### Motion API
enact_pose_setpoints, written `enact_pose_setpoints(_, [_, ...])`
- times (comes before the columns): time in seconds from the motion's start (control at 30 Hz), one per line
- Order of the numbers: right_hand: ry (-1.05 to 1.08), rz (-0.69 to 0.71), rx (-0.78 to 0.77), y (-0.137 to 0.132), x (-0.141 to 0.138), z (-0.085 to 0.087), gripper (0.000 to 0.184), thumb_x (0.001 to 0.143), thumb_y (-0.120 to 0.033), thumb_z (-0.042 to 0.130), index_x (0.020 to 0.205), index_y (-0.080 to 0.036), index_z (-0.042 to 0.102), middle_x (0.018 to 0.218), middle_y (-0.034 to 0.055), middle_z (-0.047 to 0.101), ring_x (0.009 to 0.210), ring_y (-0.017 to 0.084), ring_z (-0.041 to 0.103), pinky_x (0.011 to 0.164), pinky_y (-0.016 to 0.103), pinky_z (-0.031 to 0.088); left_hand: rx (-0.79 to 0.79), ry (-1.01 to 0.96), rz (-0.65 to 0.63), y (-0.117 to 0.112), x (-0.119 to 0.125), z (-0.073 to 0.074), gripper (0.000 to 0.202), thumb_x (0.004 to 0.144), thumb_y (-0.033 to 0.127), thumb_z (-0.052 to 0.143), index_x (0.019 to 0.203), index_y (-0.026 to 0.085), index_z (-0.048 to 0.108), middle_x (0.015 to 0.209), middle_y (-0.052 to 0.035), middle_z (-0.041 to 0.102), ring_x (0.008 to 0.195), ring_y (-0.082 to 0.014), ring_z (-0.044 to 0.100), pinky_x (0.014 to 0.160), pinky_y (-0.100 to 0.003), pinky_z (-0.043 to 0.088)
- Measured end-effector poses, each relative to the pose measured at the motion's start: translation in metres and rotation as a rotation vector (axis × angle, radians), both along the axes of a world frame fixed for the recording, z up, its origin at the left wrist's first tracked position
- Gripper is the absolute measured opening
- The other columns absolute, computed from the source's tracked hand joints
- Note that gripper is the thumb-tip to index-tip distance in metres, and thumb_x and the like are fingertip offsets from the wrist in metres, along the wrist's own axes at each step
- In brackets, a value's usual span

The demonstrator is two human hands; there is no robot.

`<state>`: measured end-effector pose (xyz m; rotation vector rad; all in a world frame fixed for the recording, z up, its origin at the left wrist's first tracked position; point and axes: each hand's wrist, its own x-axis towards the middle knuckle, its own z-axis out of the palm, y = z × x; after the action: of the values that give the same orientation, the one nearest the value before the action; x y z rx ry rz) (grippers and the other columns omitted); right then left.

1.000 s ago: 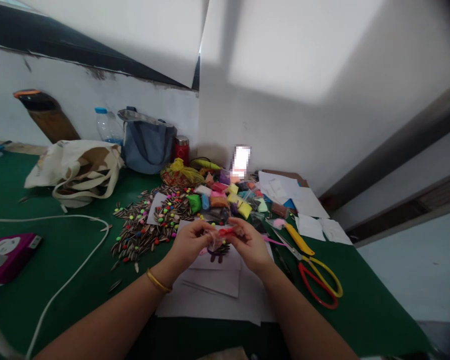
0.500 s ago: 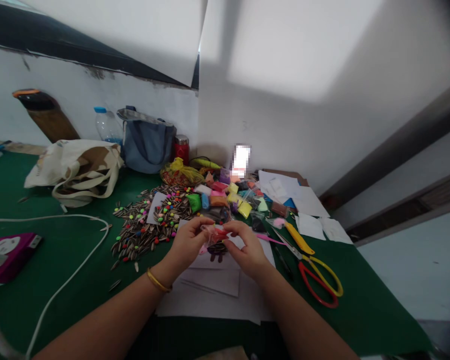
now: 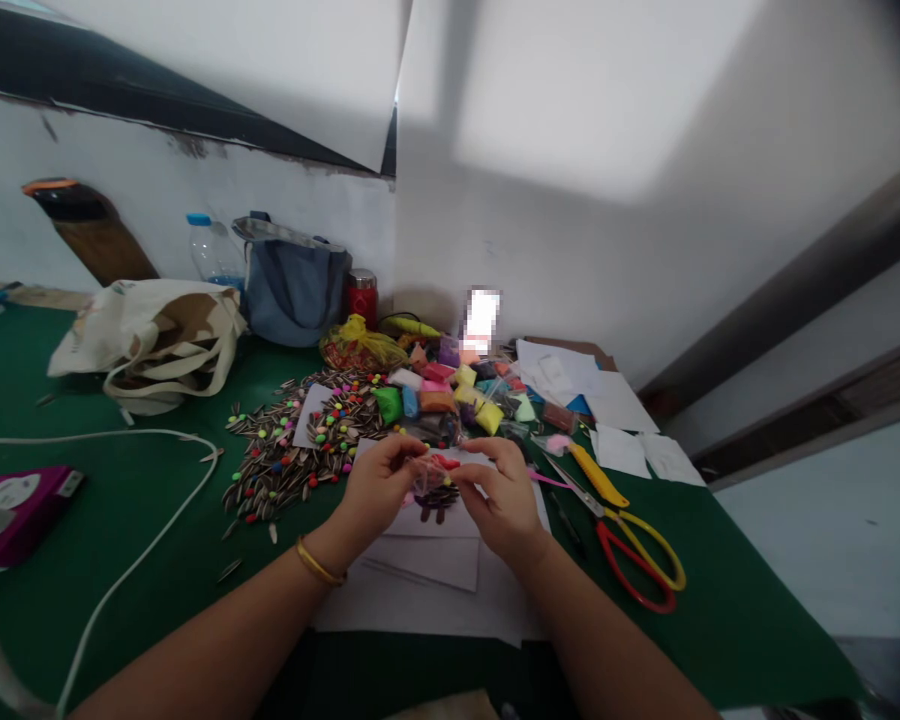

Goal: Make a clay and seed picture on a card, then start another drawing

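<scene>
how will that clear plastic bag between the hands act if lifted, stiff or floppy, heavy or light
The clear plastic bag looks thin and crinkled, so probably floppy. It seems small beside the left hand, so it's likely light.

A green-covered worktop (image 3: 750, 625) carries a spread of striped seeds (image 3: 285, 490) mixed with small bright beads (image 3: 313, 481), and just beyond its right side a heap of coloured packets (image 3: 438, 402). White paper (image 3: 420, 612) lies in overlapping sheets at the near middle, with scissors (image 3: 637, 564) (one handle loop red, the other yellow) and a yellow-handled cutter (image 3: 598, 477) to the right. Along the left stand or lie a cream tote bag (image 3: 146, 320), a blue bag (image 3: 296, 300), a red flask (image 3: 362, 298), a purple box (image 3: 34, 515) and a curving white cable (image 3: 161, 542).
</scene>
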<state>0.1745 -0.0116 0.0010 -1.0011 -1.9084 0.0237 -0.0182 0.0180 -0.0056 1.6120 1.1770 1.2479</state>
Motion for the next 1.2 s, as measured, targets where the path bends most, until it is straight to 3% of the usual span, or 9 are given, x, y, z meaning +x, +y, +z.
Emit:
enact_pose_setpoints(0.17, [-0.033,0.037,0.021,-0.0027,-0.0033,0.0018,0.013,0.088,-0.015,0.060,0.093,-0.025,0.066,0.108,0.0062,0.062,0.102,0.022,0.057,0.089,0.043,0.048,0.075,0.059,0.016,-0.0005,-0.0015,0.0005,0.015,0.079,0.021,0.060,0.090,0.019,0.070,0.087,-0.0034,0.071,0.081,-0.0179,0.065,0.072,-0.029,0.052])
enact_pose_setpoints(0.33, [-0.007,0.034,-0.002,-0.0005,-0.0037,-0.0011,0.013,0.089,-0.014,0.060,0.097,-0.024,0.064,0.105,0.0066,0.061,0.101,0.022,0.057,0.087,0.042,0.049,0.019,0.042,-0.050,-0.0005,-0.0017,0.0004,0.014,0.080,0.025,0.061,0.090,0.019,0.070,0.087,-0.0033,0.070,0.082,-0.0184,0.065,0.072,-0.029,0.052])
enact_pose_setpoints(0.5, [-0.016,0.034,0.003,0.0022,-0.0036,-0.0007,0.017,0.087,-0.017,0.064,0.103,-0.023,0.065,0.105,0.0069,0.062,0.101,0.021,0.057,0.087,0.041,0.048,-0.123,-0.082,-0.159,-0.0033,0.0028,0.0007,0.011,0.079,0.028,0.063,0.084,0.018,0.066,0.075,-0.0001,0.066,0.065,-0.0148,0.062,0.060,-0.026,0.050])
enact_pose_setpoints(0.67, [-0.045,0.035,-0.014,-0.0003,-0.0040,0.0004,0.018,0.089,-0.018,0.062,0.105,-0.026,0.068,0.104,0.0064,0.062,0.099,0.021,0.057,0.085,0.040,0.048,-0.164,-0.145,-0.184,-0.0052,0.0041,0.0022,0.013,0.076,0.030,0.066,0.076,0.018,0.059,0.066,0.0023,0.062,0.057,-0.0129,0.059,0.053,-0.024,0.047])
enact_pose_setpoints(1.2, [0.005,0.026,-0.001,-0.0013,-0.0062,-0.0034,0.005,0.088,-0.017,0.062,0.084,-0.020,0.063,0.093,0.0052,0.060,0.091,0.020,0.055,0.081,0.039,0.046,-0.002,0.141,-0.079,-0.0060,0.0010,0.0008,0.009,0.075,0.019,0.064,0.068,0.018,0.058,0.081,-0.0020,0.066,0.075,-0.0160,0.059,0.066,-0.027,0.047])
